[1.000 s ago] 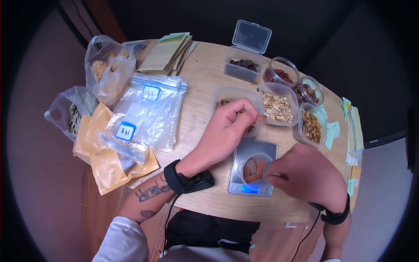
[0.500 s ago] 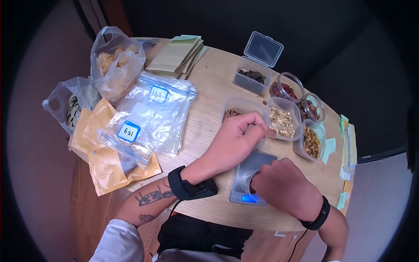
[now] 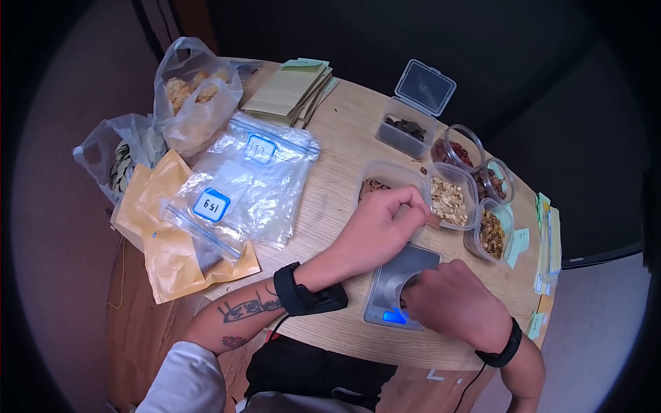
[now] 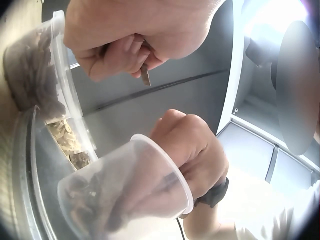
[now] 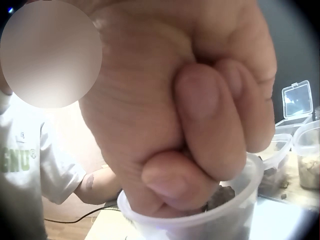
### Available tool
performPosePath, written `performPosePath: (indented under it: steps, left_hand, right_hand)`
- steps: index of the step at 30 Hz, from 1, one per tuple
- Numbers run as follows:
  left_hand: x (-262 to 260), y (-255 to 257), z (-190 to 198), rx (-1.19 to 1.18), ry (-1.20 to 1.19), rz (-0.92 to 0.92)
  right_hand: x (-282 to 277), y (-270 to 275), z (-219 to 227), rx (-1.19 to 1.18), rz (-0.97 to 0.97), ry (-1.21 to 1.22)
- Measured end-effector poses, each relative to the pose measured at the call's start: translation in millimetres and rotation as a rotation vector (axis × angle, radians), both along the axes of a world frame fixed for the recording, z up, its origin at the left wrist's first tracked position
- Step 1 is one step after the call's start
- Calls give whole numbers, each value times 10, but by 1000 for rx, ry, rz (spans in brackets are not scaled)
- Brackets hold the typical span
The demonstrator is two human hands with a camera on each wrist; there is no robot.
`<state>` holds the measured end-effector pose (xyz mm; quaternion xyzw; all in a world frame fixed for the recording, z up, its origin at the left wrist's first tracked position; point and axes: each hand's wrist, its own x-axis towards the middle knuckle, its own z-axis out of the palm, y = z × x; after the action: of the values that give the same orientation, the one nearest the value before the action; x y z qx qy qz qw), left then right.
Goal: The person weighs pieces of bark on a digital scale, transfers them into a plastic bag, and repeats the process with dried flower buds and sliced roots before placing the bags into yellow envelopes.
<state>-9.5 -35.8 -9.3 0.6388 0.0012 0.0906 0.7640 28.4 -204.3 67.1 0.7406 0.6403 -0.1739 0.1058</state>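
Note:
In the head view my left hand [image 3: 385,224] pinches a thin brown piece [image 3: 434,220] above the square tub of brown slices [image 3: 374,184]. The same piece [image 4: 145,76] sticks out below the fingertips in the left wrist view. My right hand [image 3: 458,299] reaches into a translucent round cup [image 3: 394,289] on the grey scale [image 3: 416,257]. Through the cup wall [image 4: 150,150] its fingers show blurred beside dark pieces. Over the cup rim [image 5: 252,182], the right wrist view shows several curled fingers; the lowest fingertips are hidden, so any grip on a piece cannot be made out.
Tubs of pale chips [image 3: 449,199], yellowish pieces [image 3: 491,234], red pieces [image 3: 460,151] and dark pieces [image 3: 405,127] stand at the right and back. Zip bags [image 3: 265,186], a yellow envelope [image 3: 169,255], paper envelopes [image 3: 292,89] and plastic bags [image 3: 200,103] lie left.
My right hand has moved from the cup's right side to over and into it. The left hand still pinches the brown piece. The head view has shifted.

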Motion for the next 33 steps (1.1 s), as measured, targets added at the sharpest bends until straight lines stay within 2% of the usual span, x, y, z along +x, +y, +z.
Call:
performPosePath:
  steps: [4, 7, 10, 13, 16, 17, 20, 24, 25, 28, 31, 33]
  left_hand:
    - [-11, -13, 36, 14, 1, 4]
    - [-20, 0, 42, 23, 9, 18]
    - [-27, 36, 63, 87, 56, 5]
    - [-25, 36, 80, 136, 47, 15]
    - [-59, 43, 152, 126, 27, -9]
    - [-73, 34, 170, 135, 13, -12]
    - [-91, -2, 187, 161, 3, -38]
    - [-104, -31, 191, 223, 20, -57]
    - [-106, -40, 192, 245, 13, -58]
    - [-98, -89, 135, 245, -43, -43]
    - [-122, -90, 147, 319, -47, -78]
    - [-132, -79, 187, 351, -47, -97]
  right_hand:
    - [52, -54, 3, 54, -55, 57]
    - [122, -25, 147, -45, -238, 182]
    - [263, -125, 258, 82, -364, 466]
    - [399, -393, 133, 373, -449, 625]
    - [525, -690, -95, 629, -640, 933]
    - [497, -765, -211, 749, -797, 1226]
    - [454, -763, -418, 1083, -917, 1571]
    - [573, -842, -706, 1282, -994, 1834]
    - [566, -838, -690, 1320, -1086, 1917]
    - [616, -883, -761, 1343, -1103, 1959]
    - [572, -903, -700, 1252, -1120, 1966]
    - [536, -891, -646, 1241, -1192, 2025]
